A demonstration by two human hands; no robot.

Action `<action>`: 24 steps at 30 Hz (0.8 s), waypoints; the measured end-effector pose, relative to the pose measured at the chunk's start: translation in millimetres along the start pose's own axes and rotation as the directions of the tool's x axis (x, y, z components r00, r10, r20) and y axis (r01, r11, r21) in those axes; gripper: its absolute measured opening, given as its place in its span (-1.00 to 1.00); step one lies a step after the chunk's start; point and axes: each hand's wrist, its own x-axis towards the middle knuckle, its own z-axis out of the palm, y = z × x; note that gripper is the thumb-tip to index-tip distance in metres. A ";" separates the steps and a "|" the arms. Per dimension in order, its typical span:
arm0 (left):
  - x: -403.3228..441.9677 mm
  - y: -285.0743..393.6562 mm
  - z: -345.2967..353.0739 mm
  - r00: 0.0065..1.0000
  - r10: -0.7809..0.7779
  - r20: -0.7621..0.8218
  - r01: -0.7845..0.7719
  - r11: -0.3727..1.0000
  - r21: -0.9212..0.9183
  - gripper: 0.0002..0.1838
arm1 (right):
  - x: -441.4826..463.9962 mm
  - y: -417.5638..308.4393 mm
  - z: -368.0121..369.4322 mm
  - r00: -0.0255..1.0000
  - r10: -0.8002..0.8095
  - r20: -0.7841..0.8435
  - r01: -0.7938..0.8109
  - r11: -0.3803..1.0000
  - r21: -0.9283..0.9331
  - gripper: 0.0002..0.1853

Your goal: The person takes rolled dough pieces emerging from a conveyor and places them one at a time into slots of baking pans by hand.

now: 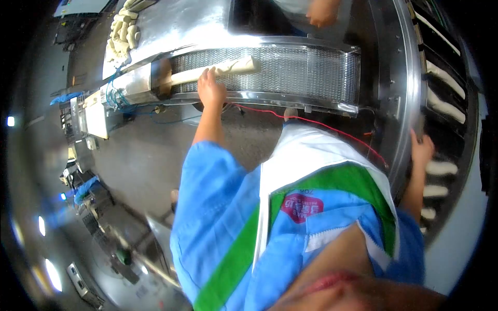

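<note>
My left hand [211, 89] is over the near edge of a mesh conveyor belt [290, 78], fingers stretched out and touching a long pale roll of dough [236, 66]. The roll lies along the belt, its left end running under a metal housing [132, 85]. Out to the right, my right hand [423, 149] is beside a curved metal rail [410, 103] and the dark trays [446, 137]. Its thumb and fingers look apart, slightly blurred, and I see nothing held in it. Long dough pieces [445, 106] lie in those trays.
Beyond the belt, a steel table [181, 23] bears a heap of dough pieces [122, 36]. Another person's hand [322, 13] shows at the top. A red cable [316, 123] runs below the belt. Machinery [85, 192] stands at the left.
</note>
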 end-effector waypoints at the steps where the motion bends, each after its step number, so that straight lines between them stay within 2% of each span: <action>1: 6.8 1.7 4.6 0.998 0.060 0.014 -0.060 0.998 -0.027 -0.49 | -12.0 -12.5 -14.2 0.999 0.032 -0.002 -0.032 0.999 -0.006 -0.30; 3: 15.5 8.0 8.4 0.984 0.147 0.100 -0.142 0.988 -0.052 -0.54 | -26.2 -2.1 -6.4 0.999 0.024 -0.020 -0.025 0.999 -0.034 -0.30; 4: 17.9 10.0 14.8 0.983 0.151 0.105 -0.146 0.988 -0.057 -0.54 | -33.7 4.0 -0.2 0.999 0.011 -0.044 -0.014 0.998 -0.054 -0.30; 6: 24.0 14.6 28.5 0.961 0.165 0.220 -0.169 0.986 -0.002 -0.61 | -50.7 9.6 2.8 0.996 0.009 -0.090 -0.013 0.999 -0.043 -0.29; 8: 26.7 20.4 37.8 0.957 0.206 0.207 -0.220 0.974 0.049 -0.67 | -64.7 6.4 -3.7 0.998 0.064 -0.002 -0.064 0.997 -0.038 -0.27; 10: 32.9 34.5 32.9 0.914 0.210 0.347 -0.262 0.959 0.109 -0.72 | -76.1 13.9 3.3 0.997 0.076 0.027 -0.075 0.996 -0.040 -0.23; 11: 32.7 30.8 41.9 0.914 0.283 0.292 -0.315 0.947 0.069 -0.75 | -82.8 17.6 8.8 0.996 0.084 0.034 -0.083 0.996 -0.042 -0.22; 12: 34.6 36.1 37.1 0.913 0.286 0.292 -0.317 0.946 0.064 -0.75 | -87.6 19.3 10.4 0.995 0.093 0.041 -0.091 0.995 -0.043 -0.20; 14: 42.6 57.8 14.4 0.849 0.255 0.463 -0.299 0.954 0.022 -0.73 | -96.4 15.3 3.1 0.996 0.086 0.036 -0.085 0.996 -0.021 -0.25; 17: 45.3 82.7 -1.5 0.820 0.225 0.527 -0.250 0.968 -0.025 -0.70 | -111.3 18.6 8.1 0.965 -0.035 -0.258 0.028 0.999 -0.033 -0.35; 18: 41.1 92.2 -19.9 0.851 0.276 0.447 -0.263 0.960 -0.092 -0.70 | -112.3 23.8 12.1 0.955 -0.071 -0.288 0.060 0.997 -0.044 -0.36; 19: 41.9 101.2 -35.8 0.842 0.256 0.475 -0.248 0.965 -0.081 -0.68 | -113.2 26.8 12.1 0.960 -0.073 -0.271 0.060 0.997 -0.056 -0.38; 20: 39.5 101.1 -49.2 0.846 0.308 0.435 -0.275 0.951 -0.140 -0.66 | -114.4 26.3 8.0 0.966 -0.072 -0.249 0.056 0.996 -0.069 -0.40; 22: 33.6 120.8 -90.0 0.856 0.242 0.457 -0.106 0.947 -0.304 -0.58 | -116.6 20.7 4.7 0.957 -0.027 -0.290 0.028 1.000 0.000 -0.43; 23: 29.1 125.5 -102.5 0.880 0.274 0.387 -0.011 0.827 -0.561 -0.60 | -115.7 19.3 4.4 0.959 -0.027 -0.283 0.035 0.999 0.023 -0.43; 24: 30.2 137.4 -115.0 0.875 0.258 0.411 0.064 0.778 -0.624 -0.62 | -117.0 18.1 2.6 0.960 -0.007 -0.279 0.020 0.999 0.043 -0.44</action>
